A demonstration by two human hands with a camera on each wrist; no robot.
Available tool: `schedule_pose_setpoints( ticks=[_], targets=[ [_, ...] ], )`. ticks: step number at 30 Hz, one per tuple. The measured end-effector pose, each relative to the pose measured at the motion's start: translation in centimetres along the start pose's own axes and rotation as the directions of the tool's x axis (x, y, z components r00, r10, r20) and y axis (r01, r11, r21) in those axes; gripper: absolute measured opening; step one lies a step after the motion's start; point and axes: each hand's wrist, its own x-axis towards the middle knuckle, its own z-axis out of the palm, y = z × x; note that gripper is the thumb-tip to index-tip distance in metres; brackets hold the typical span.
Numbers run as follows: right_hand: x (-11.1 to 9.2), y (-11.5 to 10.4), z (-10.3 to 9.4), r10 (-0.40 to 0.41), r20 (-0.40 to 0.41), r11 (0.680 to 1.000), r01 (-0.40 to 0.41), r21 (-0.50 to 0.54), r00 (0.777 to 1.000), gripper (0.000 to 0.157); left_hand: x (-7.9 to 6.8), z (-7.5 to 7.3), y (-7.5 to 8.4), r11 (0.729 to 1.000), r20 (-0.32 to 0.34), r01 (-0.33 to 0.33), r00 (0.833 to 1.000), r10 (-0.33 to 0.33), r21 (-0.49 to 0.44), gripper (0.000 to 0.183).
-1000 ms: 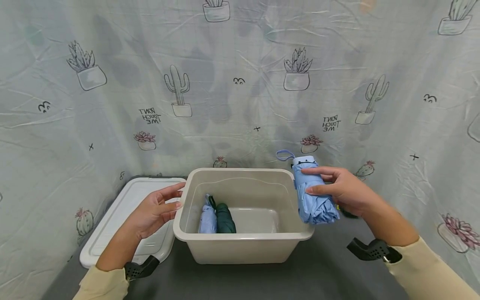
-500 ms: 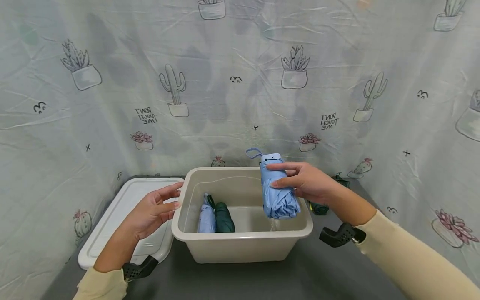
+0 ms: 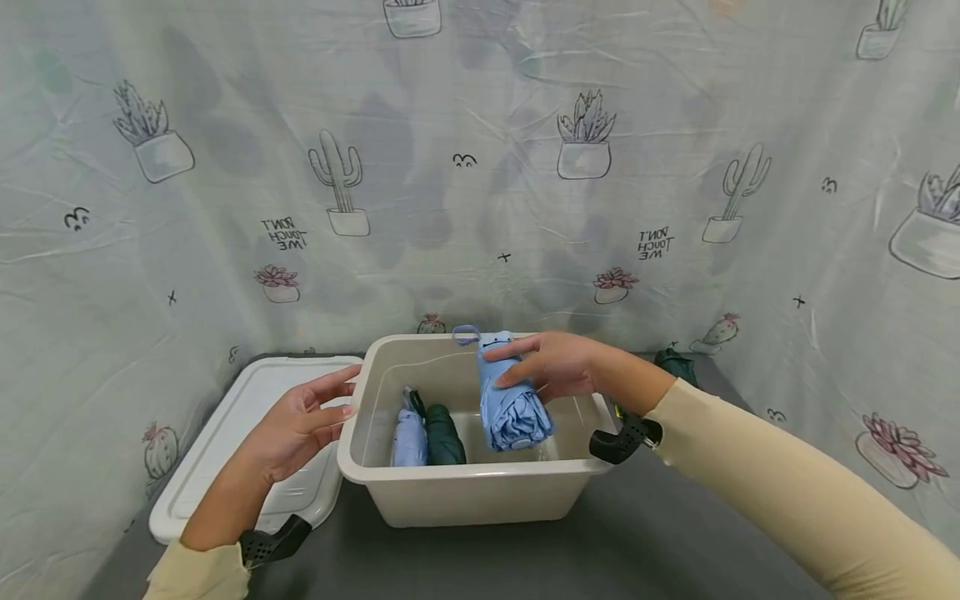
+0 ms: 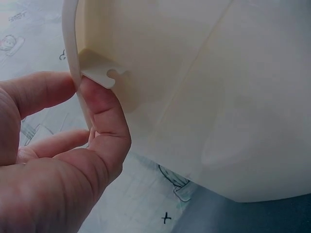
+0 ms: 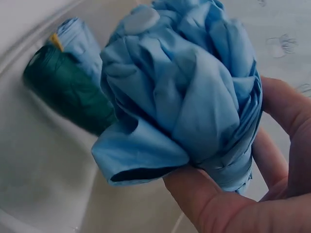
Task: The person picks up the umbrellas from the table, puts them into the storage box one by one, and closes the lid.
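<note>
My right hand [image 3: 558, 365] grips a folded light blue umbrella [image 3: 510, 400] over the right half of a beige plastic bin [image 3: 480, 493]. The umbrella tilts, its wrist loop [image 3: 465, 334] at the far end and its bunched cloth end [image 5: 180, 82] towards me. Inside the bin, at the left, a folded pale blue umbrella [image 3: 410, 437] and a dark green one [image 3: 445, 437] lie side by side. At the bin's left rim, my left hand [image 3: 300, 425] pinches the edge; in the left wrist view, thumb and fingers [image 4: 104, 111] close on the rim.
A white lid [image 3: 247, 400] lies flat on the grey table [image 3: 480, 562] left of the bin. Behind the right forearm sits a dark green bundle [image 3: 677, 367]. A grey curtain [image 3: 480, 208] printed with cacti hangs at the back and sides.
My right hand has carried the light blue umbrella leftward from beyond the bin's right rim, then lowered it into the bin's opening. The left hand has kept its hold on the rim.
</note>
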Motion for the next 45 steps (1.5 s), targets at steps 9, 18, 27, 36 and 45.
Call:
schedule_pose_setpoints(
  ticks=[9, 18, 27, 36, 45],
  targets=[
    [2.6, 0.3, 1.6, 0.123, 0.016, 0.982, -0.119, -0.148, 0.992, 0.05, -0.2, -0.2, -0.3, 0.999, 0.015, -0.015, 1.0, 0.015, -0.03, 0.068],
    [4.7, 0.7, 2.0, 0.177, 0.033, 0.966, -0.167, -0.199, 0.984, 0.053, -0.1, -0.3, -0.7, 0.999, 0.013, -0.036, 0.999, 0.036, -0.034, 0.066],
    [6.7, 2.1, 2.5, 0.211, 0.025, 0.948, -0.198, -0.25, 0.977, 0.055, -0.3, -0.3, -1.2, 0.999, 0.009, -0.046, 0.999, 0.046, -0.012, 0.065],
    [8.0, 3.4, 3.6, 0.207, -0.012, 0.949, -0.204, -0.241, 0.978, 0.051, -0.3, 0.0, -1.4, 0.999, -0.005, -0.046, 0.999, 0.046, -0.001, 0.064],
    [8.4, 4.0, 4.4, 0.23, 0.016, 0.942, -0.219, -0.255, 0.973, 0.052, -0.4, 0.0, -1.6, 0.999, -0.015, -0.042, 0.999, 0.042, 0.002, 0.066]
  ],
)
